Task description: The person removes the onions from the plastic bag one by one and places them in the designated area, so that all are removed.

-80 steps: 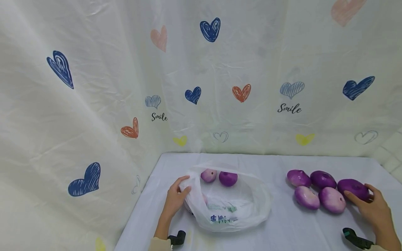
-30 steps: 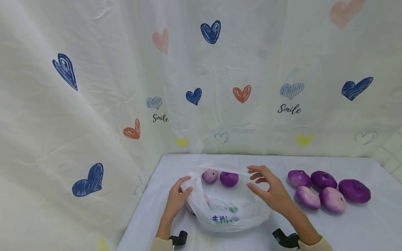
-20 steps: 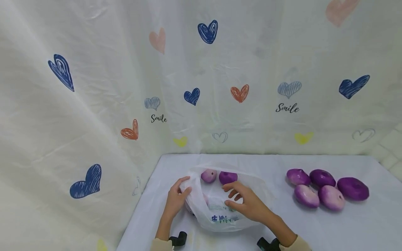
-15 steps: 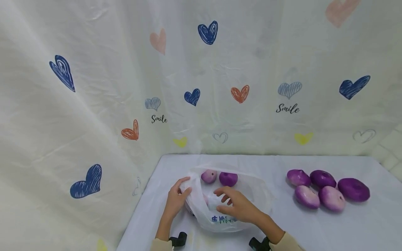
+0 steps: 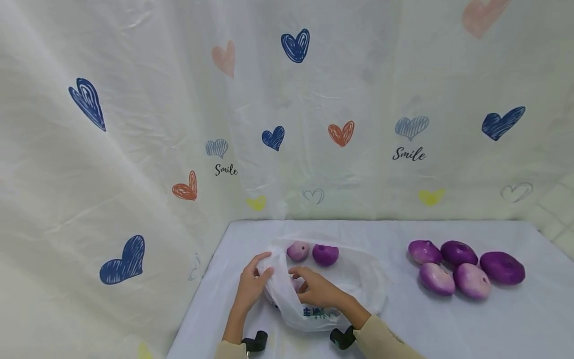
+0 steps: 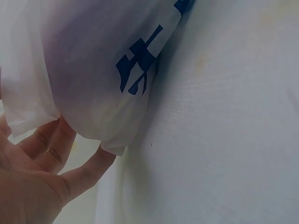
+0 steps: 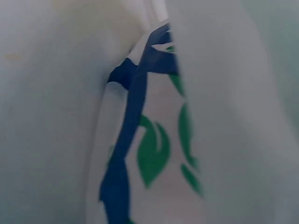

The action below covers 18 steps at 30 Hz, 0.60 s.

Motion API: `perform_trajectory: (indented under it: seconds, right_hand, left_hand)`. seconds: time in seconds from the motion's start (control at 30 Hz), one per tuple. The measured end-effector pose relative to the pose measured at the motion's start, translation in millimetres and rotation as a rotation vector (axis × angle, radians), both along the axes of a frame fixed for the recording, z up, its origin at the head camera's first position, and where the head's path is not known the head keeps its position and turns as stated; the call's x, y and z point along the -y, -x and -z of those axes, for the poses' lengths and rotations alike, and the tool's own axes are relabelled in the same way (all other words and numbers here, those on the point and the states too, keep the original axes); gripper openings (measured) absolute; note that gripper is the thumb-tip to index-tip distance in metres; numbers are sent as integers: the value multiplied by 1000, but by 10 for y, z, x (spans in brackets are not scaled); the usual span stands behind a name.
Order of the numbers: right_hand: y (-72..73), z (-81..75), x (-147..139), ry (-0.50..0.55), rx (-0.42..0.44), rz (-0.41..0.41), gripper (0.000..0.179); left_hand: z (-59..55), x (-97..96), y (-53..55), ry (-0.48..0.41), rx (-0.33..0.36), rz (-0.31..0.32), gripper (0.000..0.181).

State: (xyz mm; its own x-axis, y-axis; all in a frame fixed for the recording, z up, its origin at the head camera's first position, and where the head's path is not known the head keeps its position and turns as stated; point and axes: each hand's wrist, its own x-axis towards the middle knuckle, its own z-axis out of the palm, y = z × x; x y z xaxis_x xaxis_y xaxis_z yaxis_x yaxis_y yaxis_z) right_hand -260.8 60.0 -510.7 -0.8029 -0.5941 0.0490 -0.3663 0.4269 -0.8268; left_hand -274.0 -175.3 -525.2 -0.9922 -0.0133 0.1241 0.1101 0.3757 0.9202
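A white plastic bag (image 5: pixel 369 284) lies with its mouth facing me. My left hand (image 5: pixel 253 284) grips its left rim; the left wrist view shows the fingers (image 6: pixel 86 172) at the bag's edge, a purple bulge showing through the film. My right hand (image 5: pixel 320 289) reaches into the mouth, thumb and fingers parted around an onion mostly hidden by the rim and hand. Further back inside sit a pale onion (image 5: pixel 298 251) and a purple onion (image 5: pixel 325 255). Only printed bag film (image 7: pixel 161 154) fills the right wrist view.
Several onions stand grouped on the right of the white-covered table (image 5: pixel 448 329), among them a dark purple onion (image 5: pixel 502 268) and a pale onion (image 5: pixel 472 280). Behind the table hangs a white curtain (image 5: pixel 372 89) printed with hearts.
My right hand has let go of the purple onion at the far right, swung left across the table and entered the bag's mouth. The left hand keeps its hold on the rim.
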Motion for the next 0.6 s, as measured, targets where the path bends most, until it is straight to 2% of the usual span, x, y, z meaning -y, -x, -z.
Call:
perform_trajectory:
  seconds: [0.2,0.6]
  right_hand:
    - [63,90,58,16,52,3,66]
    - [84,151,104,2,30,85,62]
  left_hand:
    - [-13,-7,-4,-2,-8,6,42]
    - [-32,-9,-25,1,-24,7,42]
